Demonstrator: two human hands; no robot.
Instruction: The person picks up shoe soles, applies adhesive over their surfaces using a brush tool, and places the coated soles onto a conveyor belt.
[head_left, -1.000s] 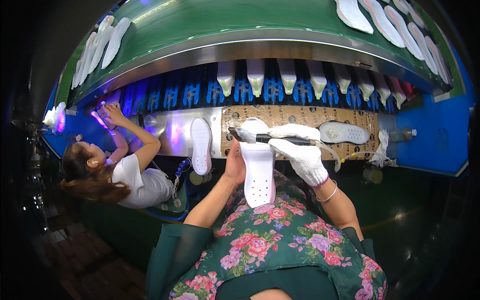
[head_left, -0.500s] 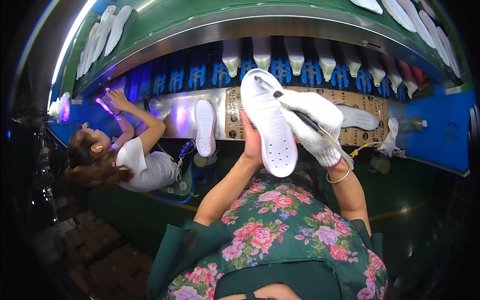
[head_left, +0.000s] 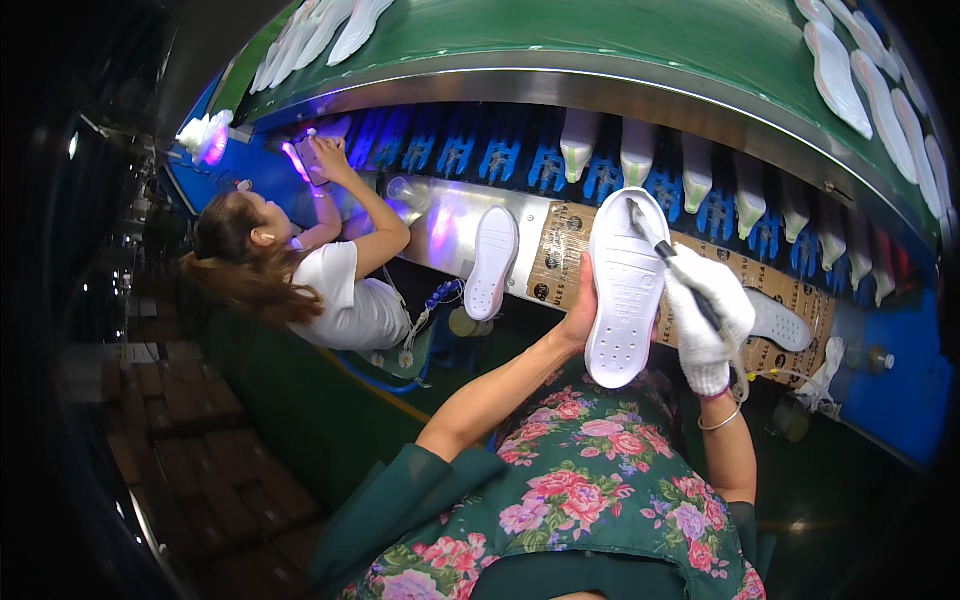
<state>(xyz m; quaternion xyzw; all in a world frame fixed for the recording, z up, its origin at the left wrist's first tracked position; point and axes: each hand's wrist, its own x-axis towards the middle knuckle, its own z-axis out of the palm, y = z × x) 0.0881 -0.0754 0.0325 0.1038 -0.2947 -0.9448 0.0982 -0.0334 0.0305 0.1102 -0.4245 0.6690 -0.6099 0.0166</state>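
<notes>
Head view: left hand [head_left: 580,305] is wrapped around the edge of a white shoe sole [head_left: 625,290], tread side up with small round holes. Gloved right hand [head_left: 705,320], just beside the sole, grips a thin brush [head_left: 668,262] whose tip touches it.

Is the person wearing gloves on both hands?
No, only the right hand wears a white glove; the left hand gripping the white shoe sole is bare.
</notes>
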